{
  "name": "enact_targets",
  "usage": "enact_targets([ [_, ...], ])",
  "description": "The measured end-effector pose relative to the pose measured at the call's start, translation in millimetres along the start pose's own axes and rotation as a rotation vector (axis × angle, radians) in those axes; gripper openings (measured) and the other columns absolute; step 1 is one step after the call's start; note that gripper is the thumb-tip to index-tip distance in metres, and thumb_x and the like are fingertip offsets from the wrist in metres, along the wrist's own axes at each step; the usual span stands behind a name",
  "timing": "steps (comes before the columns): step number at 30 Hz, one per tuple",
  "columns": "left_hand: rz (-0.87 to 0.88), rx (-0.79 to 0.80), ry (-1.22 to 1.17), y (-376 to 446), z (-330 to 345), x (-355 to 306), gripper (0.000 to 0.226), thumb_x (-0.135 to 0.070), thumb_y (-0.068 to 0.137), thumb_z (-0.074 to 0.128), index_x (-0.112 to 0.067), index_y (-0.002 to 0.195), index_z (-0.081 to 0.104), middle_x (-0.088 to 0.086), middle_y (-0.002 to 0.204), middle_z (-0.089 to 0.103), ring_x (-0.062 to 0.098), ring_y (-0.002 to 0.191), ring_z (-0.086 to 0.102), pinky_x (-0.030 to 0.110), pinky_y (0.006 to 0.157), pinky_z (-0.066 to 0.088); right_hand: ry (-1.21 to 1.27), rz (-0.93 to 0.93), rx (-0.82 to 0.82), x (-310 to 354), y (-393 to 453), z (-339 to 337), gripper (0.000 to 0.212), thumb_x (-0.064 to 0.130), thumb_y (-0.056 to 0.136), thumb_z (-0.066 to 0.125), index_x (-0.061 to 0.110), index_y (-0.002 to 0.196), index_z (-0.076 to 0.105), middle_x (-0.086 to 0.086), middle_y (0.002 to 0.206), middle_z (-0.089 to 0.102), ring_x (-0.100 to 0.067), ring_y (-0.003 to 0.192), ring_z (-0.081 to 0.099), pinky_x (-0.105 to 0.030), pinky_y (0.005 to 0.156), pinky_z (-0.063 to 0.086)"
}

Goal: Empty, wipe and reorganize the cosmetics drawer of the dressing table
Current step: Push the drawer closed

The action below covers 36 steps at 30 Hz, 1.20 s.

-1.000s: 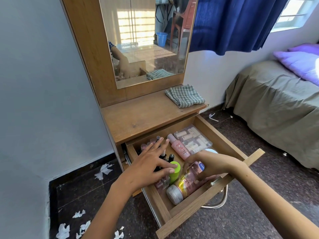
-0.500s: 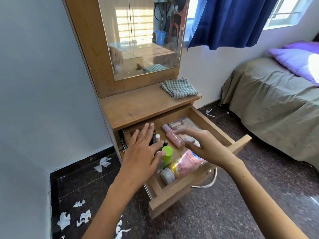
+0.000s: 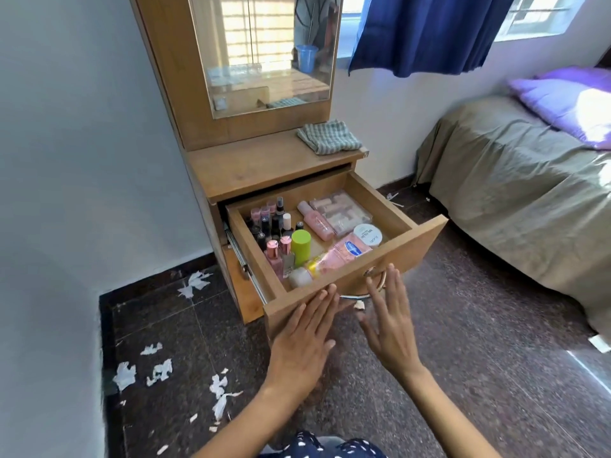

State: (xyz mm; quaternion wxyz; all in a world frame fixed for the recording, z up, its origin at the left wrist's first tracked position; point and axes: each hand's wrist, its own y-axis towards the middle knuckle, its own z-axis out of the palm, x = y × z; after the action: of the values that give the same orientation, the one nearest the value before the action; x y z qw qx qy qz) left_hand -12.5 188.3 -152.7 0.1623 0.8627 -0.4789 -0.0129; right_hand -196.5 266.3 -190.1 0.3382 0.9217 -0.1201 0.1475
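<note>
The drawer (image 3: 334,282) of the dressing table (image 3: 264,166) is pulled out and full of make-up. Both hands are in front of it, flat, with straight fingers, and they hold nothing. The left hand (image 3: 302,342) has its fingertips on the wooden front of the drawer. The right hand (image 3: 390,325) is just beside the metal handle (image 3: 375,282), with its fingertips over the ring (I cannot tell if they touch it). The two hands are near each other but apart.

Inside the drawer, small nail polish bottles (image 3: 271,226) stand close together on the left. A green cap (image 3: 301,246) stands next to them. A pink tube (image 3: 340,256) lies along the front wall, and a white cap (image 3: 299,277) lies at its left end. A pink bottle (image 3: 315,221) lies in the middle. A clear box (image 3: 340,211) of little tubes sits at the back right, and a round white jar (image 3: 367,235) sits in front of it.

A folded checked cloth (image 3: 330,137) lies on the worktop, under the mirror (image 3: 264,54). White paper scraps (image 3: 158,371) lie on the dark floor (image 3: 463,358). A bed (image 3: 529,180) with a purple pillow (image 3: 568,100) is on the right, under a blue curtain (image 3: 426,31).
</note>
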Motion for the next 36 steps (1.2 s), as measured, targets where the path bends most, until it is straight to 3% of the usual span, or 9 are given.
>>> enact_targets([
  [2,-0.018,-0.026,0.046,0,2,3,0.076,-0.048,0.092,0.045,-0.010,0.150,0.012,0.008,0.159,-0.010,0.018,0.146,-0.009,0.037,0.117,-0.015,-0.004,-0.023,0.038,2,7,12,0.066,0.052,0.099,0.034,0.027,0.154,0.007,-0.017,0.161,0.001,-0.039,0.148,0.007,-0.050,0.120,0.016],
  [4,-0.031,-0.046,0.053,1,4,6,0.069,-0.046,0.096,0.034,-0.012,0.151,0.013,0.007,0.159,-0.012,0.017,0.146,-0.008,0.036,0.117,-0.014,0.003,-0.034,0.037,4,12,22,0.069,0.052,0.099,0.033,0.027,0.154,0.001,-0.017,0.161,-0.006,-0.041,0.148,0.005,-0.047,0.121,0.013],
  [16,-0.078,-0.046,0.006,36,20,48,0.070,-0.054,0.095,0.024,-0.013,0.151,0.016,0.003,0.161,-0.004,0.014,0.147,0.000,0.036,0.118,0.001,0.028,-0.077,0.082,11,65,51,0.068,0.052,0.099,0.030,0.025,0.154,-0.001,-0.015,0.160,-0.013,-0.042,0.147,0.001,-0.050,0.120,0.010],
  [23,-0.134,-0.054,-0.063,75,37,90,0.072,-0.052,0.094,0.026,-0.012,0.152,0.015,0.004,0.161,0.002,0.016,0.147,0.006,0.041,0.116,0.013,0.021,-0.061,0.183,12,120,86,0.070,0.058,0.098,0.025,0.026,0.154,0.000,-0.017,0.160,-0.013,-0.038,0.148,-0.003,-0.061,0.115,0.021],
  [28,-0.186,-0.011,0.010,101,46,121,0.077,-0.055,0.095,0.034,-0.011,0.153,0.007,0.005,0.161,-0.006,0.017,0.147,-0.004,0.041,0.118,0.004,-0.017,-0.076,0.240,12,158,109,0.071,0.058,0.098,0.028,0.022,0.155,0.004,-0.020,0.160,-0.009,-0.038,0.149,-0.002,-0.061,0.114,0.021],
  [32,-0.219,-0.002,0.020,121,49,142,0.078,-0.056,0.094,0.040,-0.011,0.152,0.012,0.005,0.160,0.001,0.017,0.147,-0.006,0.040,0.118,-0.001,-0.047,-0.063,0.270,14,182,129,0.071,0.056,0.097,0.031,0.019,0.154,0.009,-0.020,0.160,-0.008,-0.036,0.149,-0.002,-0.057,0.117,0.019],
  [36,-0.246,0.025,0.029,136,57,158,0.077,-0.057,0.097,0.028,-0.013,0.151,-0.004,0.004,0.158,-0.015,0.016,0.144,-0.022,0.040,0.117,-0.010,-0.069,-0.039,0.274,17,198,145,0.069,0.058,0.098,0.026,0.025,0.154,0.003,-0.013,0.161,-0.013,-0.030,0.150,-0.007,-0.048,0.119,0.014],
])
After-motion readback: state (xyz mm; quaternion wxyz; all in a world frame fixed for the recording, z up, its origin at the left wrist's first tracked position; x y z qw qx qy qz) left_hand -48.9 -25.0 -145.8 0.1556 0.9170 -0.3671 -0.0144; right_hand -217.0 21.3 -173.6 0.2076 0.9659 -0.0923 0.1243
